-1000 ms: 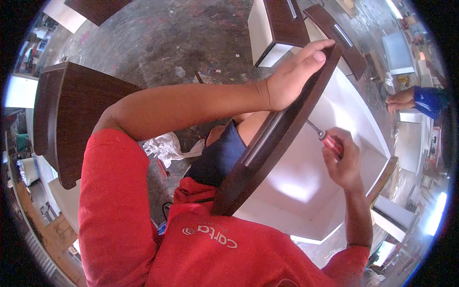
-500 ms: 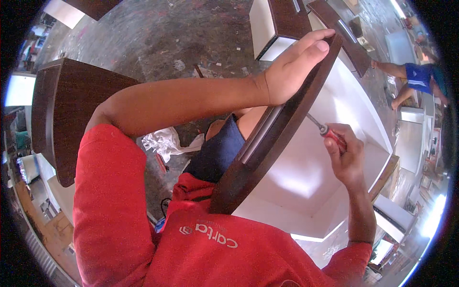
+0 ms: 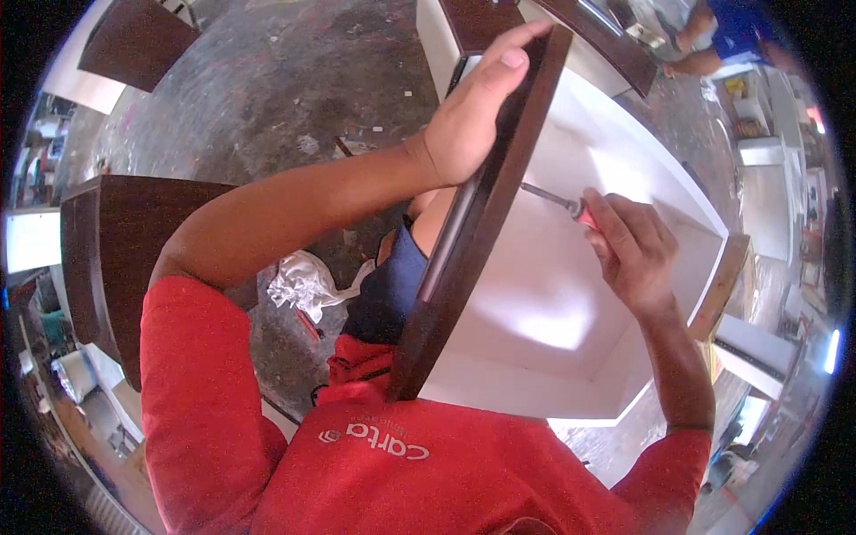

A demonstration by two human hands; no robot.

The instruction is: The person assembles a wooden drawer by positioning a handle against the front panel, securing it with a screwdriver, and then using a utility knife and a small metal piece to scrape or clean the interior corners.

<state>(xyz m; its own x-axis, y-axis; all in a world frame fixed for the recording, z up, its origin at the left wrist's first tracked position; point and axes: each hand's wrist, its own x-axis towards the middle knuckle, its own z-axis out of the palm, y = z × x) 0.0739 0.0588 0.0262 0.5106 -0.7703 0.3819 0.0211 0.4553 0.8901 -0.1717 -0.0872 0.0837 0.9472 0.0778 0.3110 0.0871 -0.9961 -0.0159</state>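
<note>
Fingers [image 3: 624, 234] grip screwdriver [image 3: 557, 201] inside drawer [image 3: 571, 303].

Support surface is the floor [image 3: 267, 98]: bare grey concrete, heavily stained and scuffed, with small debris and white flecks scattered across it.

Directly on it:
- crumpled white rag [image 3: 303, 283], just beside the dark blue knee area, with a thin red stick-like item right next to it, too small to identify
- dark brown cabinet piece [image 3: 125, 259] at left, white edge facing outward
- another dark brown panel [image 3: 134, 40] upper left, well apart from the first
- white drawer box with dark front [image 3: 446, 45] at top centre
- more white cabinet parts [image 3: 767, 196] along the right edge; whether they touch cannot be told
</note>
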